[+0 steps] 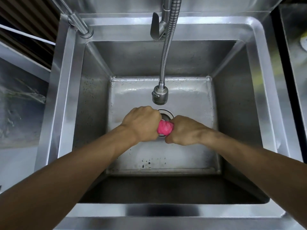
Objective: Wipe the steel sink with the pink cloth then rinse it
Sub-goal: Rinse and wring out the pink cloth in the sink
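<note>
Both my hands are down inside the deep steel sink (232, 100), fists side by side above the drain (167, 113). My left hand (141, 124) grips one end of the pink cloth (165, 128). The other end is gripped by my right hand (184, 131). The cloth is bunched into a tight roll, and only a short pink piece shows between the fists. The flexible spray tap head (159, 95) hangs just beyond my hands. No water stream is visible from it. The sink floor is wet with drops and a few dark specks near the front.
A steel tap lever (156, 25) and the hose (169, 39) stand at the back rim. A second steel pipe (79, 22) rises at the back left corner. A neighbouring steel counter (295, 55) lies to the right, and a plastic-covered surface (20, 100) to the left.
</note>
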Demonstrator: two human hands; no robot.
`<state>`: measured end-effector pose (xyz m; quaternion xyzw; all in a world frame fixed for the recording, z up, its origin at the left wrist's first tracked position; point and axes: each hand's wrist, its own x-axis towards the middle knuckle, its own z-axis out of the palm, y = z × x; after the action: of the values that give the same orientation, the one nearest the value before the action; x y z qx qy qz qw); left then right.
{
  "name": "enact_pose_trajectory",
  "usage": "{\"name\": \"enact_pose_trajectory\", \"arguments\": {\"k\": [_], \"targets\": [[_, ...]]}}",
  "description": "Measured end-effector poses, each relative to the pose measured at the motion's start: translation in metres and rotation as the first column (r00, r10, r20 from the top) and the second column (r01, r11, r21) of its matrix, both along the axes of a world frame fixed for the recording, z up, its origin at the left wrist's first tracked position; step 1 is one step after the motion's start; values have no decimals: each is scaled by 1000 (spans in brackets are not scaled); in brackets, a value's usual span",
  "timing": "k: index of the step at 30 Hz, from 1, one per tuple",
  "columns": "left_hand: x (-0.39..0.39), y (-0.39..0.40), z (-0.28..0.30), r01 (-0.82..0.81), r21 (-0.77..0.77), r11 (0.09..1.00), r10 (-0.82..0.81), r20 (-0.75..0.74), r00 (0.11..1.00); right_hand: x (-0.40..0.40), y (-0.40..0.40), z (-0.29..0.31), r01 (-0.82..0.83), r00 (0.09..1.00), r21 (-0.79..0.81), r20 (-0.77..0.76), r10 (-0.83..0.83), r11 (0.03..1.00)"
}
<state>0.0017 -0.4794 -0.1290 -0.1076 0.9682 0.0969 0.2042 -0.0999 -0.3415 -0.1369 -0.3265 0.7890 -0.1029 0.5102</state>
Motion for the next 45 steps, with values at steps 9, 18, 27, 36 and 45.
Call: {"name": "enact_pose_trajectory", "arguments": {"k": [9, 18, 27, 36, 45], "targets": [[-14, 13, -17, -286, 217, 933, 179, 409, 895, 1, 1, -9, -333, 845, 61, -424, 326, 941], [-20, 4, -25, -452, 307, 837, 181, 626, 759, -7, -5, -12, -510, 716, 42, -532, 451, 859], [-20, 7, -34, -438, 337, 833, 138, 642, 754, -5, 2, -15, -502, 730, 40, -516, 448, 864], [-18, 6, -39, -414, 327, 849, 165, 582, 797, -5, 0, -20, -456, 739, 49, -535, 409, 889], [-10, -1, -39, -412, 393, 822, 283, 346, 895, -14, -8, -9, -428, 733, 22, -577, 361, 903]]}}
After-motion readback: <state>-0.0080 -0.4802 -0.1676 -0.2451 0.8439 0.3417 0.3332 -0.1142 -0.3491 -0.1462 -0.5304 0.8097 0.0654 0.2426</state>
